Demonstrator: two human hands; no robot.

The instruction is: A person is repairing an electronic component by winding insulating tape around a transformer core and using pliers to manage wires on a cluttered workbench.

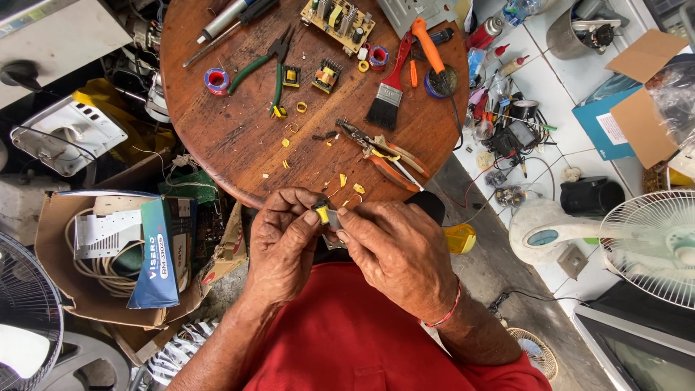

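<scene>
Item: small yellow-taped transformer point(323, 214), held at near table point(217, 137) edge, above lap.
L hand point(284, 242): thumb + forefinger pinched shut on its yellow side.
R hand point(394, 250): fingertips closed on other side, appear to pick at tape; exact grip partly hidden.
Progress (est.): partway. Yellow tape scraps point(346, 185) litter tabletop, so some stripping done; tape on part not yet all off.
Nearby, untouched: orange pliers point(384, 156), green pliers point(269, 66), brush point(389, 90), two more transformers point(310, 76), circuit board point(338, 19), solder spool point(216, 80).
</scene>
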